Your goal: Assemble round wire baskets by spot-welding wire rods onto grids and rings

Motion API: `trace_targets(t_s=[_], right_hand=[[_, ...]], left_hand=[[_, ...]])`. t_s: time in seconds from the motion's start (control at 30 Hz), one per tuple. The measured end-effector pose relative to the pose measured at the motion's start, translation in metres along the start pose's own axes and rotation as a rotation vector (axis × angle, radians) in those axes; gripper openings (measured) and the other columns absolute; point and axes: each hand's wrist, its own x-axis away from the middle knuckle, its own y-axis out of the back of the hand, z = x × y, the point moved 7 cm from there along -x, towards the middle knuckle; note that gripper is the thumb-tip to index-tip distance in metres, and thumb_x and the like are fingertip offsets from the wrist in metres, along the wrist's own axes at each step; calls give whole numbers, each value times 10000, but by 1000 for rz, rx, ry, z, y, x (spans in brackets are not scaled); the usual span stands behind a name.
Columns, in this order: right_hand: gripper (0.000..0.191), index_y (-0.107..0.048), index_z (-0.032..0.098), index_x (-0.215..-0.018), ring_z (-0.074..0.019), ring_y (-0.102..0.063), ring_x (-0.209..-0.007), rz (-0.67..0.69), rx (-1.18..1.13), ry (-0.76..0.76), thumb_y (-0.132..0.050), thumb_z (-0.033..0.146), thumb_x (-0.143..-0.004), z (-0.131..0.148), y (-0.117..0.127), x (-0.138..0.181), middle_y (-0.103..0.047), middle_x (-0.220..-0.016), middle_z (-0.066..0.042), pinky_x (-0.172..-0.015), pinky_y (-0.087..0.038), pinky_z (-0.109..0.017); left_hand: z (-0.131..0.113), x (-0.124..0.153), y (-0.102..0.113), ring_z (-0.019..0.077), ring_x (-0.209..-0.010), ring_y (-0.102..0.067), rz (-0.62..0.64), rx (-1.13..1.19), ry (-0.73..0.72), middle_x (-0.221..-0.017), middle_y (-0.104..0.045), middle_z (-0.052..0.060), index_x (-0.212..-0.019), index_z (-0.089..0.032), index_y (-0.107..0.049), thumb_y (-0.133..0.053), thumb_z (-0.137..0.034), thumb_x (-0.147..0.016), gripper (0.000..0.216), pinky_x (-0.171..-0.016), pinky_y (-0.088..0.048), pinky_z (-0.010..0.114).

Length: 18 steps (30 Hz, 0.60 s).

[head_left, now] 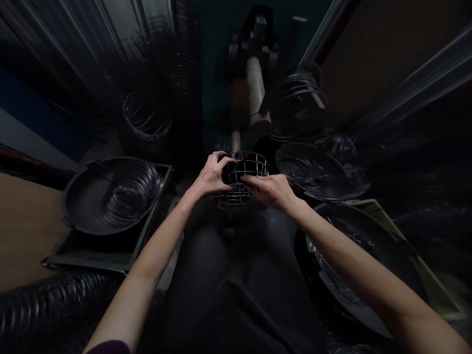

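Observation:
A small round wire basket [246, 173] of shiny metal mesh sits in front of my lap, just below a machine's cylindrical roller. My left hand [209, 176] curls around the basket's left rim, fingers closed over the top wire. My right hand [271, 189] grips the basket's lower right side, with the fingers pressed against the mesh. Both forearms reach forward over my dark trousers.
A dark pan [88, 196] holding a coil of wire rings [131, 191] rests on a tray at left. More wire coils [147, 118] and stacked rings [298, 105] stand behind. Dark pans with wire [317, 172] lie at right. The machine roller [256, 91] rises straight ahead.

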Motion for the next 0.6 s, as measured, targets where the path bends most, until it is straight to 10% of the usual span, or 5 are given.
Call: trace_targets(t_s=[0.6], right_hand=[[188, -702, 212, -942, -139, -593, -748, -263, -153, -223, -554, 328, -937, -27, 2, -3, -661, -962, -53, -593, -396, -229]], left_hand=[[22, -29, 5, 290, -1187, -517, -19, 54, 62, -1223, -491, 81, -1174, -212, -594, -888, -293, -501, 739, -1061, -450, 467]])
